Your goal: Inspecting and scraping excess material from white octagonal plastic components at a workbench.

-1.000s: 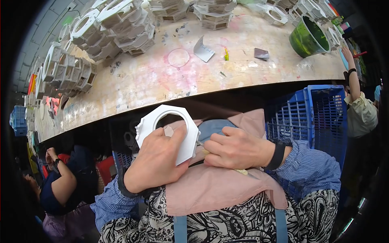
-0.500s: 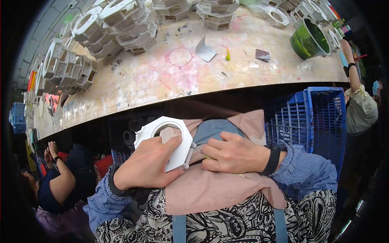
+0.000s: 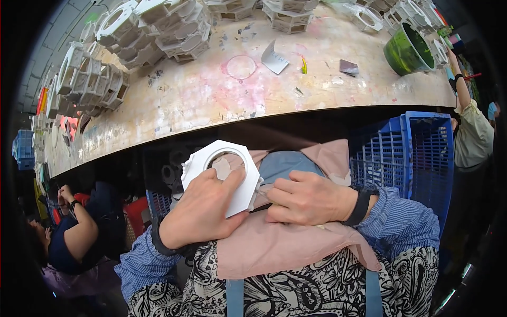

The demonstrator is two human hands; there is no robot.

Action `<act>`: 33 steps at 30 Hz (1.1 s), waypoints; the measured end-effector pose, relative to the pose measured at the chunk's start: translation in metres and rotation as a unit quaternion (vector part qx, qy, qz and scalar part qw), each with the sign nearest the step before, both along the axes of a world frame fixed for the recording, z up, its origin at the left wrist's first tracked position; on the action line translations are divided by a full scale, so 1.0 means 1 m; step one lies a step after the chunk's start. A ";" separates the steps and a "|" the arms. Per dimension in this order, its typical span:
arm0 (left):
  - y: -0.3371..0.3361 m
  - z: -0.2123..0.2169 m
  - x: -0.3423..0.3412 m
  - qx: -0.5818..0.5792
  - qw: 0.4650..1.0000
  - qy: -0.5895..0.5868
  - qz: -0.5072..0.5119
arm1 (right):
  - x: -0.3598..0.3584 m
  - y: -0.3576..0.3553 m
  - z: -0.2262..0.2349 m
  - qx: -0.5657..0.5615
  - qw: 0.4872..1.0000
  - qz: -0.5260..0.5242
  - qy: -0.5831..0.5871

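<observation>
My left hand (image 3: 203,208) grips a white octagonal plastic ring part (image 3: 224,171), thumb across its front face, held over my lap below the table edge. My right hand (image 3: 309,198), with a black wristband, pinches a small thin tool whose tip meets the part's right edge; the tool is mostly hidden by my fingers. A pink cloth (image 3: 288,245) covers my lap under both hands.
The stained workbench (image 3: 211,100) carries stacks of white ring parts (image 3: 158,29), a green bowl (image 3: 407,48) and scraps. A blue crate (image 3: 409,158) stands to my right. One person sits at lower left (image 3: 68,238), another stands at far right (image 3: 472,132).
The white part has tilted and shifted slightly right and down in my left hand. My right hand stays at its right edge.
</observation>
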State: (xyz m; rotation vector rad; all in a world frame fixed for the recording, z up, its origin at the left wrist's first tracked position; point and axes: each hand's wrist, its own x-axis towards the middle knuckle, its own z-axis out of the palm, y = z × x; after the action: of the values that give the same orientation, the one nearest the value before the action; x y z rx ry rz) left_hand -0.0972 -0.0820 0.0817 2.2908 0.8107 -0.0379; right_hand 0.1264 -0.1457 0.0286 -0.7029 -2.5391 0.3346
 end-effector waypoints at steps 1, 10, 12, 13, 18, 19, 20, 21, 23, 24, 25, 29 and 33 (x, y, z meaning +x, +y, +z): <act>0.000 0.000 0.001 0.000 1.000 0.000 -0.001 | 0.000 0.000 -0.001 0.000 1.000 -0.011 -0.001; -0.002 0.006 0.003 0.033 0.999 -0.010 -0.034 | 0.004 -0.004 0.004 -0.014 0.998 -0.022 -0.053; -0.003 0.008 0.003 0.028 0.999 0.002 -0.041 | 0.005 -0.005 0.003 -0.011 0.998 -0.022 -0.055; -0.005 0.009 0.002 0.029 0.999 0.003 -0.040 | 0.006 -0.006 -0.001 -0.004 0.998 -0.033 -0.044; -0.009 0.006 -0.002 0.026 1.000 -0.015 -0.005 | 0.004 -0.008 0.000 -0.006 0.999 -0.047 -0.019; -0.009 0.006 -0.002 0.025 1.000 -0.013 -0.004 | 0.004 -0.006 0.001 -0.012 1.000 -0.024 -0.015; -0.009 0.005 -0.002 0.022 1.000 -0.008 0.004 | 0.004 -0.006 0.001 -0.019 1.000 0.000 -0.011; -0.009 0.004 -0.002 0.021 1.000 -0.006 0.011 | 0.002 -0.006 0.001 -0.017 1.000 -0.001 -0.012; -0.009 0.000 -0.001 0.031 0.999 -0.015 0.015 | -0.002 -0.005 -0.002 -0.013 0.999 0.009 0.029; -0.009 -0.001 -0.001 0.038 0.999 -0.022 0.019 | -0.002 -0.005 -0.002 -0.014 0.999 0.009 0.029; -0.009 0.000 -0.002 0.038 0.999 -0.022 0.019 | -0.002 -0.004 -0.001 -0.020 0.999 0.007 0.029; -0.006 0.002 -0.001 0.029 0.999 -0.006 0.016 | -0.001 -0.001 0.000 -0.027 0.999 0.004 0.026; -0.003 0.003 0.000 0.032 0.999 -0.015 -0.007 | 0.001 -0.001 -0.001 -0.018 0.999 -0.013 0.023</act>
State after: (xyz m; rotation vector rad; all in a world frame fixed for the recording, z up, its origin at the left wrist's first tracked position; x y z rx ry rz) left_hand -0.0971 -0.0848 0.0851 2.3517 0.7921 0.0159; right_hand 0.1270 -0.1465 0.0274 -0.7324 -2.4842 0.3853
